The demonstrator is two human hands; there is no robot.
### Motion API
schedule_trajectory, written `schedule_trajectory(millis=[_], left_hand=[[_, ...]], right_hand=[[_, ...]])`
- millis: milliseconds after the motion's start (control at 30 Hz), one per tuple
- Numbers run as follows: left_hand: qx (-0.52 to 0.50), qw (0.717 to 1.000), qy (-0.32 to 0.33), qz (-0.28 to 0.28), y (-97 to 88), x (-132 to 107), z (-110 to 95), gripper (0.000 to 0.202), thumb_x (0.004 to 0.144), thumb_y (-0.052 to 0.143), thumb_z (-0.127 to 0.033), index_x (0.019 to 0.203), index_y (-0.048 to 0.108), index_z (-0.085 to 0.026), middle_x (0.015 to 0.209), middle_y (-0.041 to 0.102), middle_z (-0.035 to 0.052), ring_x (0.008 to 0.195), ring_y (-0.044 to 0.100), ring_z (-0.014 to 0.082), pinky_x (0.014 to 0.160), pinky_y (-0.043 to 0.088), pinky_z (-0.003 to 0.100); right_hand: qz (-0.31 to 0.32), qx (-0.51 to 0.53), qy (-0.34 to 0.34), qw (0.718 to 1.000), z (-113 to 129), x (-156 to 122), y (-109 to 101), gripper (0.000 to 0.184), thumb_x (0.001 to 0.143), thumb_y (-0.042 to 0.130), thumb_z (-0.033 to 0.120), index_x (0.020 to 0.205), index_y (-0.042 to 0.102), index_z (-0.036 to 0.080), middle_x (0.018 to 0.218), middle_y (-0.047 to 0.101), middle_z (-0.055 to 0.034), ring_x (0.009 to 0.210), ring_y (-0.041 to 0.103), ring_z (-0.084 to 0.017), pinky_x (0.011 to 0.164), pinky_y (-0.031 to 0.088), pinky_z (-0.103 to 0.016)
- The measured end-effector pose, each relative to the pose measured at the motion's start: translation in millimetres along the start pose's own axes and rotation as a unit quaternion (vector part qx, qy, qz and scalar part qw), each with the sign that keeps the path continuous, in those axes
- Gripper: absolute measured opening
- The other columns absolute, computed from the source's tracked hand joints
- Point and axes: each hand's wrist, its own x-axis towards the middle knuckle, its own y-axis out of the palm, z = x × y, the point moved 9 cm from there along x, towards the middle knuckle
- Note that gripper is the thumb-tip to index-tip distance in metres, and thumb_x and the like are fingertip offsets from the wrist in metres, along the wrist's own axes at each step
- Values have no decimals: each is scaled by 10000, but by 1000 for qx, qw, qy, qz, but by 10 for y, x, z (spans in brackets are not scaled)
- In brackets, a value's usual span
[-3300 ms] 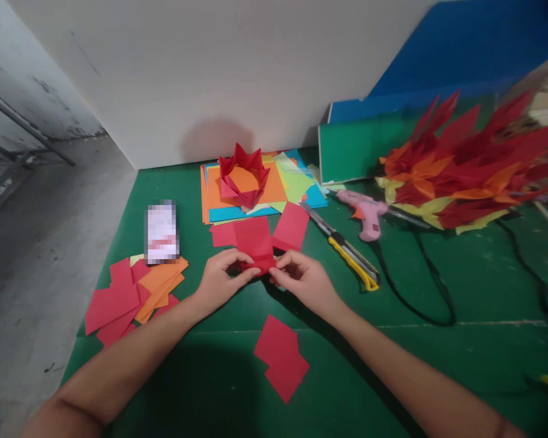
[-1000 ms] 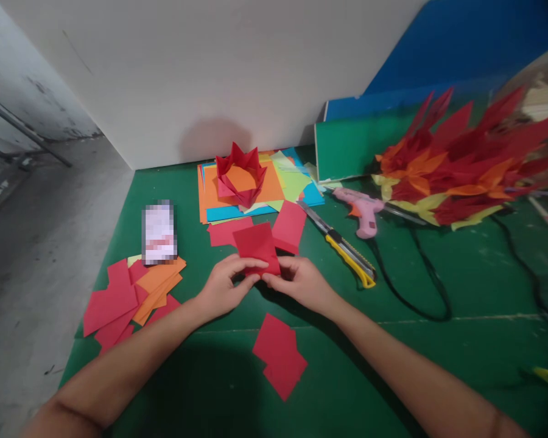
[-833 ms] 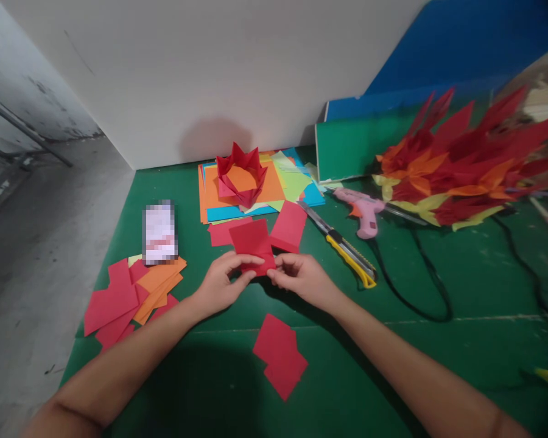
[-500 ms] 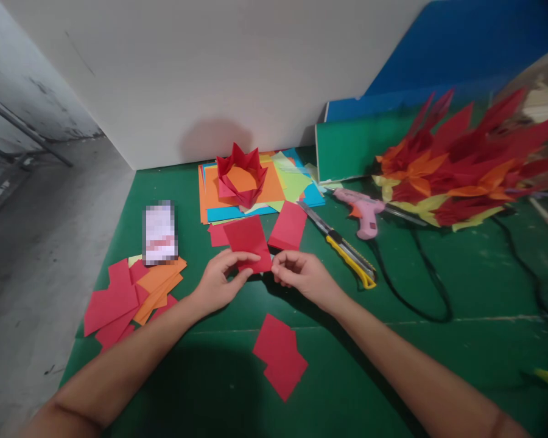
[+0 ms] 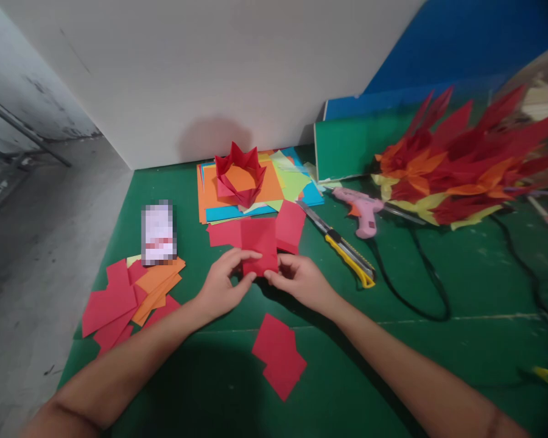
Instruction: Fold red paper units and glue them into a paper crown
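Note:
Between my hands is a small red sheet of paper, held upright a little above the green table. My left hand pinches its lower left part, the thumb along the bottom edge. At the lower right corner my right hand grips the same sheet between thumb and fingers. Behind it lie more red paper pieces, partly covered by the held sheet. Several red squares lie overlapping on the table nearer to me.
A folded red paper ring sits on stacked coloured sheets. Rightward lie a yellow utility knife, a pink glue gun with its cord, and red-orange paper flowers. Leftward are a blurred-out item and red and orange papers.
The held red sheet has turned from a slant to nearly straight and shifted slightly right. My right hand, at its corner before, now grips its lower right edge more firmly.

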Motion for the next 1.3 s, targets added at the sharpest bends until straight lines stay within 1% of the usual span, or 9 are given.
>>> schedule_trajectory(millis=[233, 400, 567, 733, 800, 867, 1000, 1167, 1300], left_hand=[[-114, 992, -46, -37, -54, 22, 168, 325, 797, 587, -136, 1101, 495, -203, 997, 543, 50, 728, 552, 94, 674, 504, 242], [-142, 988, -34, -45, -54, 20, 163, 335, 798, 595, -130, 1092, 464, -223, 1065, 481, 48, 756, 569, 86, 667, 503, 233], [-89, 995, 9, -46, -131, 42, 95, 259, 831, 571, -128, 1064, 540, -236, 1085, 435, 49, 812, 576, 102, 692, 520, 250], [67, 994, 67, -47, -206, 61, -5, 292, 870, 525, -108, 1095, 633, -259, 1091, 514, 64, 1028, 551, 176, 852, 498, 335], [95, 992, 70, -48, -207, 58, -2, 315, 881, 509, -101, 1121, 633, -262, 1067, 554, 57, 1005, 564, 168, 858, 491, 331], [105, 991, 67, -43, -188, 52, 11, 309, 886, 500, -99, 1118, 635, -253, 990, 589, 45, 917, 586, 148, 803, 498, 295], [126, 989, 69, -44, -160, 33, 5, 287, 885, 517, -125, 1141, 615, -210, 863, 611, 32, 765, 584, 128, 705, 495, 261], [150, 984, 87, -37, -133, 22, -35, 213, 885, 577, -233, 1084, 637, -184, 798, 634, 32, 736, 584, 141, 698, 487, 288], [195, 976, 93, -37, -131, 30, -54, 162, 871, 606, -322, 955, 679, -205, 822, 673, 47, 804, 593, 183, 755, 474, 352]], right_hand=[[-30, -22, 2, 999, 13, -11, -46, 283, 733, 615, 441, 688, 562, 167, 599, 562, 0, 535, 485, -118, 501, 405, -252], [-38, -45, -10, 998, 38, -12, -61, 263, 747, 596, 426, 697, 574, 168, 597, 572, -1, 534, 502, -122, 494, 403, -247], [-56, -80, -23, 995, 84, -27, -82, 279, 759, 595, 421, 632, 527, 182, 540, 539, 15, 489, 459, -104, 452, 357, -227], [-81, -115, -69, 988, 272, -125, -216, 209, 801, 571, 371, 690, 565, 193, 573, 581, 10, 500, 518, -121, 485, 401, -240], [-156, -158, -101, 970, 377, -186, -490, 212, 823, 560, 378, 704, 556, 203, 619, 601, -2, 553, 558, -143, 529, 426, -258], [-265, -279, -136, 913, 494, -272, -832, 190, 837, 546, 364, 726, 564, 211, 674, 615, -20, 605, 556, -165, 585, 427, -290], [-278, -500, -144, 808, 439, -208, -1129, 232, 840, 539, 390, 920, 593, 179, 916, 651, -132, 843, 582, -286, 729, 432, -406], [-253, -523, -105, 807, 180, -105, -1233, 264, 861, 490, 312, 1052, 584, 156, 936, 670, -144, 824, 610, -302, 675, 456, -403], [-271, -496, -126, 816, 279, -158, -1211, 300, 862, 501, 272, 1128, 581, 158, 1001, 677, -149, 862, 623, -309, 700, 483, -422]])
